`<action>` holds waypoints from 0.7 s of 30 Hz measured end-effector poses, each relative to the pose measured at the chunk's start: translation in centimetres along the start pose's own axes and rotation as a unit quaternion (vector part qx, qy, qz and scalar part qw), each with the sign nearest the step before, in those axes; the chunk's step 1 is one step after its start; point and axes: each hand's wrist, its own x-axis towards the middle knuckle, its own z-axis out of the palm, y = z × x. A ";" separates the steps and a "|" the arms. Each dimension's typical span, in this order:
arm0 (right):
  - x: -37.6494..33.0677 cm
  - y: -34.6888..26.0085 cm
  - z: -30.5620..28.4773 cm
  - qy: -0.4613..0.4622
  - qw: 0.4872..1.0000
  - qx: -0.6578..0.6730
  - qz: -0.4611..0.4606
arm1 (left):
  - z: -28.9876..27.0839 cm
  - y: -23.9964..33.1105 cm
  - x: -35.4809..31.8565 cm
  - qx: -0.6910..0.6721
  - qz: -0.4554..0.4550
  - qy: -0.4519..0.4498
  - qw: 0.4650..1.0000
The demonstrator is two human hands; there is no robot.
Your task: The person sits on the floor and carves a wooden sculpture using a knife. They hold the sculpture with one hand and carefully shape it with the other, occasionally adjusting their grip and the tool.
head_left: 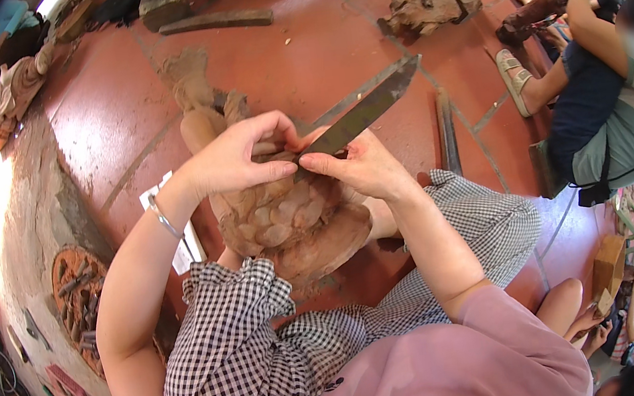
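Left hand (pixel 235 159) and right hand (pixel 353 167) both pinch the blade (pixel 365 108) over the carving (pixel 279 215); its tip points far right. Bare floor (pixel 312 45) lies beyond.

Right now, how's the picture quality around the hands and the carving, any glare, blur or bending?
Head view: the left hand, right hand and reddish-brown carved wooden figure are sharp and evenly lit; the long flat metal blade shows a dull sheen, no harsh glare; a washed-out bright patch sits on the red tiled floor at left; fisheye bending curves tile lines near the dark rim.
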 end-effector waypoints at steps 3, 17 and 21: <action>0.0 1.1 -0.4 -0.005 0.999 0.042 -0.004 | 0.3 -0.7 0.1 -0.024 -0.027 0.028 0.999; -0.6 2.9 -0.4 0.010 0.991 0.131 0.032 | 1.4 0.4 1.0 0.032 -0.064 0.044 0.996; -0.2 4.2 1.5 0.068 0.990 0.067 -0.106 | 0.9 0.7 0.6 -0.013 -0.075 0.044 0.996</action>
